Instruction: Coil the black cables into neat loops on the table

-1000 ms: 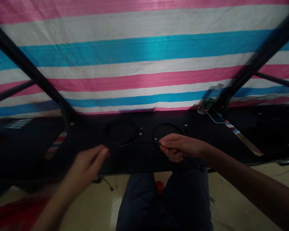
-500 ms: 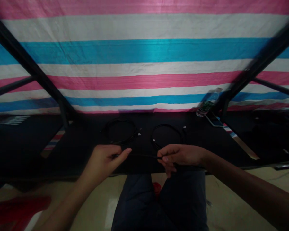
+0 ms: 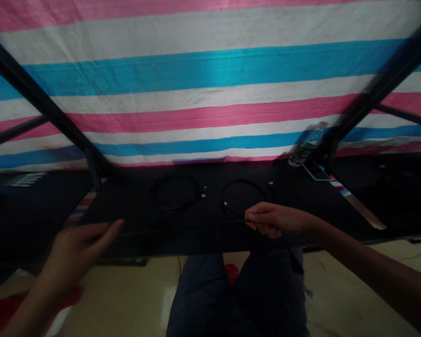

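My right hand [image 3: 277, 220] pinches a thin black cable [image 3: 228, 222] between thumb and fingertips, just above the front part of the black table. From there the cable runs left, nearly level, and fades against the dark surface toward my left hand [image 3: 79, 248]. That hand is blurred by motion, with its fingers curled round the cable and the thumb stretched along it. Behind the hands lie two coiled black cables, a left coil [image 3: 175, 209] and a right coil [image 3: 243, 181], both with small pale ends. The right coil lies just behind my right hand.
A plastic bottle [image 3: 307, 145] leans at the back right beside a phone [image 3: 316, 169]. Black slanted frame bars [image 3: 49, 110] rise on both sides before a striped sheet [image 3: 210, 65]. The black table's [image 3: 133, 187] front edge is close to my legs.
My left hand has swept far to the left and slightly down, and a longer stretch of cable now spans the hands. My right hand has shifted a little right and up.
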The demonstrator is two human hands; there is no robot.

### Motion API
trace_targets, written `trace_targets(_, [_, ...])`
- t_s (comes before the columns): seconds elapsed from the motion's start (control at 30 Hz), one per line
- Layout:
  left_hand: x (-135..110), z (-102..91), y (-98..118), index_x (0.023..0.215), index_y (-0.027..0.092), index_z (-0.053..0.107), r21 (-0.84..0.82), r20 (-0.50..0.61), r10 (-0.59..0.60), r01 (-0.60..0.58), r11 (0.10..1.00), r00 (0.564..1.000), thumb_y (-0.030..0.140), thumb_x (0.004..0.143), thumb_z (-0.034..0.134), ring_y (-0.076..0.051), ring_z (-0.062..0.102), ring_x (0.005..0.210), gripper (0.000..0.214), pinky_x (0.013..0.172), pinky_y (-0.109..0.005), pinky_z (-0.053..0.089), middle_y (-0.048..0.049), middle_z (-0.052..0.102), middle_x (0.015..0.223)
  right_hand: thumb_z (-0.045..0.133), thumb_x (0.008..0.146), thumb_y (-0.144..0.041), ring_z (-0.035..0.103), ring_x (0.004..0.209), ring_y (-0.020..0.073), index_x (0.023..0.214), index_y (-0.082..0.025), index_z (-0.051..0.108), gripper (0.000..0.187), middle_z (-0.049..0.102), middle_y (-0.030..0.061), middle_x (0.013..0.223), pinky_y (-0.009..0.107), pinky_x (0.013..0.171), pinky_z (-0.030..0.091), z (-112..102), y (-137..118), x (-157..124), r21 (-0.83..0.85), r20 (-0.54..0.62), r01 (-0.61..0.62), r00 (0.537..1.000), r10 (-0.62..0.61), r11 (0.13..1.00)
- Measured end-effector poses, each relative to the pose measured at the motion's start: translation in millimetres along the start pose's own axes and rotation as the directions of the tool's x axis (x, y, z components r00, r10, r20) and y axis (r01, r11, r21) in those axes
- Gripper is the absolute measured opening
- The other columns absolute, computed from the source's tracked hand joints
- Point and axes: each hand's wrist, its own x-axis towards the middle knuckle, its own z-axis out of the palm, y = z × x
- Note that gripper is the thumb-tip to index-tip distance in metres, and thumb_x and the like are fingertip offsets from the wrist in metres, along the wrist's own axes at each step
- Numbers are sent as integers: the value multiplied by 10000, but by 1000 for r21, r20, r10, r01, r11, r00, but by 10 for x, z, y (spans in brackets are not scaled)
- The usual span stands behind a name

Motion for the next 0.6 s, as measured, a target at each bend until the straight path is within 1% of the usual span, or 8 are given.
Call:
trace_targets(0.1, [-14,-94,-172,573,213,700,86,103,4,-13,996,995,465,843,518,-124,514,489,411,512,-211,370,21,582,499,560,926,-581,266,438,57,833,-154,572,437,350,-90,551,188,399,204,-81,-45,-133,-246,-15,-27,1000,24,969])
trace_targets(0.17, [-24,-138,-262,576,224,705,140,76,30,-40,989,997,462,842,517,-128,535,504,403,543,-222,374,15,610,522,540,939,-551,293,464,64,815,-152,575,419,365,-76,573,195,422,225,-117,-80,-202,-396,-27,-57,998,50,916])
trace_targets(0.23, [-32,-159,-336,647,240,746,162,64,23,-33,986,998,459,815,545,-134,566,526,341,569,-228,386,11,663,578,528,944,-505,320,499,75,774,-154,568,393,383,-61,594,205,454,256,-144,-106,-237,-511,-55,-84,996,65,856])
trace_targets(0.33, [-34,-143,-429,682,234,757,173,81,7,-21,985,997,450,819,539,-140,589,544,336,576,-227,392,3,696,617,509,939,-459,382,566,101,739,-156,568,368,441,-29,631,227,519,318,-173,-118,-228,-615,-76,-93,995,59,783])
trace_targets(0.4, [-22,-104,-469,717,226,766,169,71,-19,7,986,997,444,832,538,-148,604,565,337,578,-225,398,0,708,634,485,940,-461,413,591,118,718,-161,560,381,473,-11,646,246,552,338,-191,-118,-197,-673,-117,-102,993,30,733])
trace_targets(0.5, [18,-15,-444,753,216,777,127,111,-77,63,990,991,442,827,554,-158,608,561,326,569,-230,412,1,706,620,473,943,-451,407,562,120,673,-175,531,390,482,-9,621,261,550,310,-189,-157,-154,-776,-204,-147,979,-24,613])
trace_targets(0.53, [32,22,-396,753,210,773,95,139,-76,63,993,987,446,832,548,-163,609,565,335,573,-237,422,-4,707,626,477,943,-443,398,548,117,663,-179,522,388,481,-11,610,262,543,295,-168,-193,-146,-800,-214,-150,976,-44,580])
trace_targets(0.6, [49,103,-223,750,196,749,9,195,-32,31,999,980,468,861,512,-172,613,584,377,583,-251,440,-23,707,655,467,952,-444,393,531,113,657,-185,507,394,490,-12,601,261,535,276,-81,-303,-136,-823,-215,-127,972,-96,553])
